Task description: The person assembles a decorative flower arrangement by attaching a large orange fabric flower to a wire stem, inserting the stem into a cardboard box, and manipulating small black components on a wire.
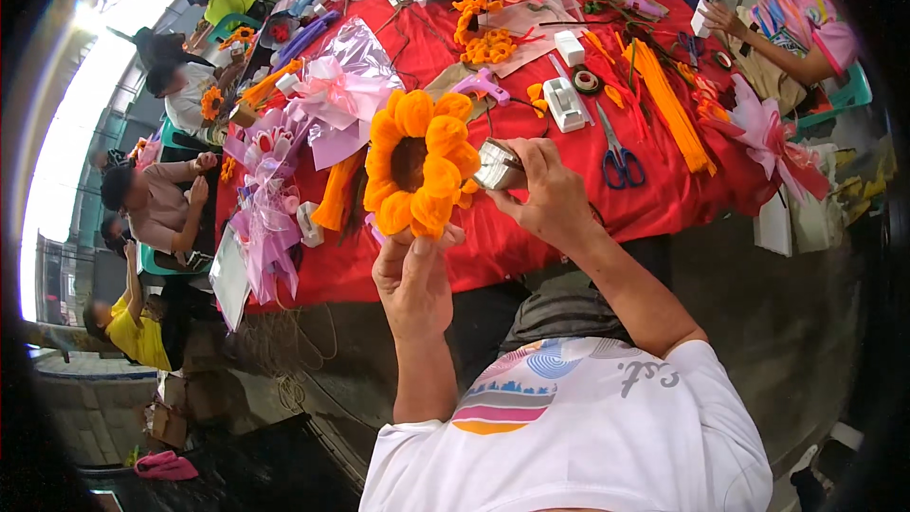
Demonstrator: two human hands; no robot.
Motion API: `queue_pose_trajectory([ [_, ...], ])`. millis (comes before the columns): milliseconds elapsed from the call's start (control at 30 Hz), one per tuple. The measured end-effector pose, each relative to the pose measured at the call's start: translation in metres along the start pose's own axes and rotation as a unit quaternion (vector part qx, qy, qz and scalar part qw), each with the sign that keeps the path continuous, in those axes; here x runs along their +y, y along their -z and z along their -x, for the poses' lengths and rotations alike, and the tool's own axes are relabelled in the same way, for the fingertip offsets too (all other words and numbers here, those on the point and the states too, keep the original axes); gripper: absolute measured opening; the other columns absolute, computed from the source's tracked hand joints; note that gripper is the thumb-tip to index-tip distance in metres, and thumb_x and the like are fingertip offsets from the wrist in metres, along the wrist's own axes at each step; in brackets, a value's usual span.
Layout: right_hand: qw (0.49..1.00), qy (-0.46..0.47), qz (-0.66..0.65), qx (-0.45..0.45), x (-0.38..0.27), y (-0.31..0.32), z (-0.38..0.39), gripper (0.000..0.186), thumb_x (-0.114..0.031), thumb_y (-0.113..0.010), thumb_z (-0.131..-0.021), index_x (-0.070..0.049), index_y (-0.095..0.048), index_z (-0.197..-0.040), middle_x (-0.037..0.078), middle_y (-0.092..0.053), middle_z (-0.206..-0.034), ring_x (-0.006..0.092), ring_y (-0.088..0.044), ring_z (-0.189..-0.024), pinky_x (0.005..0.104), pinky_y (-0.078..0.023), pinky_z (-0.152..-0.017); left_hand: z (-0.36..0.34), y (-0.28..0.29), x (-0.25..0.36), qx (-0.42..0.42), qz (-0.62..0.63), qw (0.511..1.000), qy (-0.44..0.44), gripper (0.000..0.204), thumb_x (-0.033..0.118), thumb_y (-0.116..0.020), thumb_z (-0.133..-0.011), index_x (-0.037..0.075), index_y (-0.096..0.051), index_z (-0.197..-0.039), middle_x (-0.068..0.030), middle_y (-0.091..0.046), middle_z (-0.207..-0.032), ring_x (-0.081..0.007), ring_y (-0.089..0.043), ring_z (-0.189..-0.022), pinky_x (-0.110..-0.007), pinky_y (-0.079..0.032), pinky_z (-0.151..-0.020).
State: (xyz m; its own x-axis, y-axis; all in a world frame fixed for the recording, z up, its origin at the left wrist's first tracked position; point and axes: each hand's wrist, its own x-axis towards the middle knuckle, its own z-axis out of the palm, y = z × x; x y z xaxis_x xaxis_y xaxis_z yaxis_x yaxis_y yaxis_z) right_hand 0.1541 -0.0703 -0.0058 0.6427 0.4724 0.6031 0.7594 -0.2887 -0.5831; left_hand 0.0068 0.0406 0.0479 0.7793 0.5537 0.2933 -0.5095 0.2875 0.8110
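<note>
My left hand (pixel 417 275) pinches a large orange fuzzy sunflower (pixel 436 190) with a dark brown center from below, holding it upright over the table edge. My right hand (pixel 545 194) grips a small silvery boxy object (pixel 498 163) just right of the flower, close to its petals; I cannot make out exactly what it is. Behind the flower lie a pink glue gun (pixel 482 85) and a white tape dispenser (pixel 566 104). Navy-handled scissors (pixel 621 156) lie to the right of my right hand.
The red-covered table (pixel 673 209) carries pink wrapped bouquets (pixel 336 95), orange pipe cleaners (pixel 668 109), more flowers and craft supplies. Several people sit along the left side, one in yellow (pixel 137 332). A person in pink (pixel 796 38) works at the upper right.
</note>
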Motion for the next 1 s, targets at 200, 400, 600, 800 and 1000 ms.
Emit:
queue_pose_trajectory([
  [200, 0.999, 0.000, -0.020, 0.031, 0.005, 0.003, 0.001, 0.058, -0.019, -0.075, -0.070, -0.011, -0.046, -0.120, 0.010, -0.052, -0.102, 0.0290, -0.061, -0.090, 0.0376, -0.055, -0.069, 0.010, -0.001, -0.004, 0.013, 0.031, 0.999, 0.042, 0.014, 0.009, -0.053, -0.091, -0.001, -0.060, -0.098, -0.0113, -0.061, -0.085, -0.0257, -0.057, -0.086, -0.040, -0.048, -0.080],
  [400, 0.999, 0.001, -0.032, 0.042, 0.009, 0.008, 0.004, 0.063, -0.013, -0.075, -0.068, -0.008, -0.043, -0.122, 0.011, -0.054, -0.110, 0.0282, -0.058, -0.098, 0.0372, -0.054, -0.074, 0.017, -0.001, -0.005, 0.005, 0.009, 0.999, 0.053, 0.017, 0.011, -0.055, -0.090, -0.001, -0.060, -0.102, -0.0120, -0.061, -0.085, -0.0260, -0.057, -0.086, -0.042, -0.047, -0.080],
  [600, 0.997, -0.009, -0.058, 0.041, 0.005, 0.011, 0.012, 0.064, -0.012, -0.076, -0.067, -0.008, -0.044, -0.122, 0.012, -0.054, -0.111, 0.0291, -0.056, -0.102, 0.0373, -0.053, -0.078, 0.026, -0.004, -0.012, -0.009, 0.015, 0.997, 0.071, 0.022, 0.006, -0.060, -0.087, -0.002, -0.061, -0.108, -0.0143, -0.065, -0.094, -0.0270, -0.063, -0.088, -0.045, -0.050, -0.083],
  [800, 0.999, 0.007, -0.042, 0.033, 0.014, 0.007, 0.020, 0.066, -0.014, -0.078, -0.066, -0.006, -0.044, -0.122, 0.014, -0.053, -0.110, 0.0306, -0.056, -0.100, 0.0381, -0.052, -0.078, 0.026, -0.016, -0.017, -0.058, 0.057, 0.991, 0.109, 0.028, 0.001, -0.064, -0.086, -0.003, -0.059, -0.113, -0.0128, -0.065, -0.106, -0.0203, -0.064, -0.096, -0.034, -0.050, -0.087],
  [1000, 0.998, 0.002, -0.058, 0.009, 0.028, -0.005, 0.032, 0.066, -0.016, -0.079, -0.067, -0.005, -0.045, -0.122, 0.017, -0.052, -0.110, 0.0349, -0.055, -0.101, 0.0416, -0.050, -0.082, 0.024, -0.020, -0.025, -0.091, 0.026, 0.991, 0.091, 0.026, -0.001, -0.064, -0.086, -0.002, -0.060, -0.112, -0.0099, -0.066, -0.102, -0.0160, -0.063, -0.094, -0.027, -0.049, -0.084],
])
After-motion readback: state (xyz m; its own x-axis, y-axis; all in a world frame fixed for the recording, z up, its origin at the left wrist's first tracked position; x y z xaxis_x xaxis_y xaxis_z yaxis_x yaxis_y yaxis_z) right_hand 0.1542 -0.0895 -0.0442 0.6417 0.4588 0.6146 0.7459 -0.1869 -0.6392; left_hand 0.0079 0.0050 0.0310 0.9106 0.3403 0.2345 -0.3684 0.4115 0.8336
